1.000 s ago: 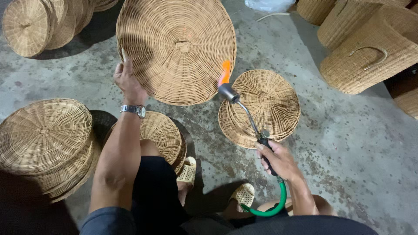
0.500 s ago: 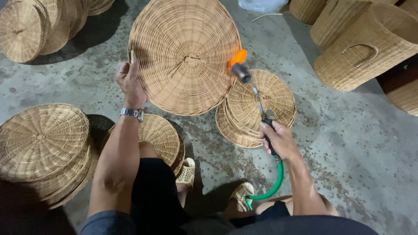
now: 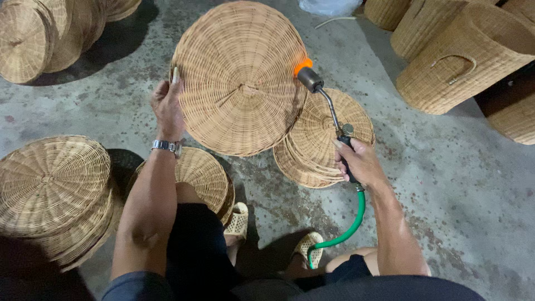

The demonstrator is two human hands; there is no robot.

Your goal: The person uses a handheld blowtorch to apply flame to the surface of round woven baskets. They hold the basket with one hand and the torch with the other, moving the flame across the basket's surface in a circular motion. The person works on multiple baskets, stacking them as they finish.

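My left hand [image 3: 168, 107] grips the left rim of a large round woven rattan lid [image 3: 239, 78], held tilted up off the floor. My right hand [image 3: 359, 161] holds the handle of a gas torch [image 3: 323, 97] fed by a green hose [image 3: 345, 228]. The torch nozzle points at the lid's right edge, where an orange flame [image 3: 302, 64] touches the weave. A metal watch [image 3: 166, 146] sits on my left wrist.
A stack of round woven lids [image 3: 329, 145] lies on the concrete under the torch, another stack [image 3: 53, 189] at left, one [image 3: 203, 173] by my knee. More lids [image 3: 33, 33] lean at top left. Tall woven baskets [image 3: 468, 56] stand at top right.
The held lid has shifted right and slightly down in view, and the torch has swung up so its flame now sits on the lid's right rim.
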